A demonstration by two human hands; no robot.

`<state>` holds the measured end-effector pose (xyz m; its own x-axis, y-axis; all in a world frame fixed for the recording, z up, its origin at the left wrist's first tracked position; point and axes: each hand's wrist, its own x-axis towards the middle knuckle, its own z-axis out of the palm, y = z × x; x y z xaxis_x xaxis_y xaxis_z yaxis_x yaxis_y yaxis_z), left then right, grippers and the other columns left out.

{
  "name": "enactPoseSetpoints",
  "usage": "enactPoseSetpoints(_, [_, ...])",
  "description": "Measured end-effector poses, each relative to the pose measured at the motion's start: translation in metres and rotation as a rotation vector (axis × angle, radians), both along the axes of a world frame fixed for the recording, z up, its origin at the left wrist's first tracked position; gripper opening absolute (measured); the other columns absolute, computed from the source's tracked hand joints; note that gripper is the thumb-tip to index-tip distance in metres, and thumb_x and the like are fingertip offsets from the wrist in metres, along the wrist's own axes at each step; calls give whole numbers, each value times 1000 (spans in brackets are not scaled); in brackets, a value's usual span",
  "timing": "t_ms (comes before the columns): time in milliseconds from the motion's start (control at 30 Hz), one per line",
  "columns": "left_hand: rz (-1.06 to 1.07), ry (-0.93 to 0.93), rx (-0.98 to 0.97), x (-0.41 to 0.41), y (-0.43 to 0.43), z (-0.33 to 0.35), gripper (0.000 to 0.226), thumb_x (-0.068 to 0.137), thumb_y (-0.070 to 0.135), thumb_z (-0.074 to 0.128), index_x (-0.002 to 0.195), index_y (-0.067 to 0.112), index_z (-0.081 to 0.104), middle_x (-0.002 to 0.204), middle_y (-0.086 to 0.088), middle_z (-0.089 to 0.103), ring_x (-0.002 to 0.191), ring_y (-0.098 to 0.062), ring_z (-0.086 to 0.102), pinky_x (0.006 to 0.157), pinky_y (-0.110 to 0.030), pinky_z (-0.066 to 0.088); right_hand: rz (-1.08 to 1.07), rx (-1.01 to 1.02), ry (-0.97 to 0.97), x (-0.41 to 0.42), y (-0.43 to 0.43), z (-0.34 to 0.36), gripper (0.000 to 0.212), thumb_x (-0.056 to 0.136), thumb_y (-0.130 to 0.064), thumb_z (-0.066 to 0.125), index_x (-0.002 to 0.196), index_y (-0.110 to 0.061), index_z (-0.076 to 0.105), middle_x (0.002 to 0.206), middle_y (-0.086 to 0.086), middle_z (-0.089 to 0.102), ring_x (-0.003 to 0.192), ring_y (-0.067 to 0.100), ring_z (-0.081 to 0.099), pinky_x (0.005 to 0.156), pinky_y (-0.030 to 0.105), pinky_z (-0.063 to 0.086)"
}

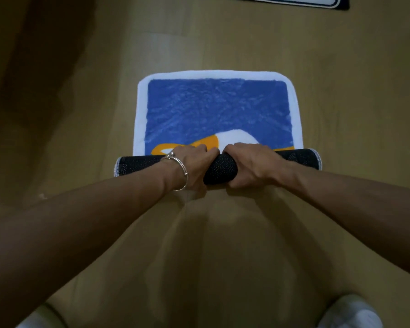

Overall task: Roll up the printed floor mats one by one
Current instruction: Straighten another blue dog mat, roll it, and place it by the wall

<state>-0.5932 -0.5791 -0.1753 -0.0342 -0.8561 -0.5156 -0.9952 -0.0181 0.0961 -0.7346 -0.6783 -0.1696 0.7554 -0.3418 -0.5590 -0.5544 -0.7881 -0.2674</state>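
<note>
A blue printed floor mat (217,107) with a white border and an orange and white figure lies flat on the wooden floor ahead of me. Its near end is wound into a black, dotted roll (220,168) that runs left to right. My left hand (191,165), a silver bangle on its wrist, grips the roll just left of its middle. My right hand (251,164) grips it just right of the middle. The fingers of both hands curl over the top of the roll, the two hands nearly touching.
A second mat (301,1), white with a dark border, lies at the far top edge of the view. Wooden floor (81,114) surrounds the blue mat. Pale shapes, perhaps my knees or feet (350,311), show at the bottom corners.
</note>
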Motion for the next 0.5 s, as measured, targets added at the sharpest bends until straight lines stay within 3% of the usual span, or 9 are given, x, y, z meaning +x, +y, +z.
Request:
enactPoseSetpoints(200, [90, 148, 244, -2, -16, 11, 57, 61, 51, 78, 99, 29, 42, 84, 5, 51, 77, -20, 55, 67, -31, 46, 170, -218, -99, -15, 10, -4, 55, 72, -54, 61, 114, -22, 46, 100, -1, 52, 89, 21, 53, 73, 35, 38])
enactPoseSetpoints(300, [135, 240, 290, -3, -12, 6, 56, 62, 48, 77, 106, 28, 47, 85, 7, 55, 77, -19, 57, 71, -32, 52, 204, -246, -83, -19, 14, -5, 59, 73, -54, 62, 119, -22, 44, 104, 0, 52, 91, 22, 52, 76, 37, 38])
enactPoseSetpoints(433, [152, 273, 147, 4, 0, 3, 83, 56, 65, 74, 125, 35, 38, 106, 6, 59, 90, -18, 58, 78, -34, 51, 173, -179, -40, -8, 8, -3, 60, 68, -51, 67, 115, -22, 43, 99, 0, 53, 81, 19, 49, 67, 32, 37])
enactPoseSetpoints(500, [71, 167, 11, 2, 7, 3, 99, 54, 69, 73, 136, 32, 30, 115, 6, 50, 101, -17, 53, 75, -31, 45, 152, -131, -11, -3, 4, -1, 60, 67, -51, 68, 113, -23, 44, 97, -1, 54, 77, 17, 47, 65, 31, 39])
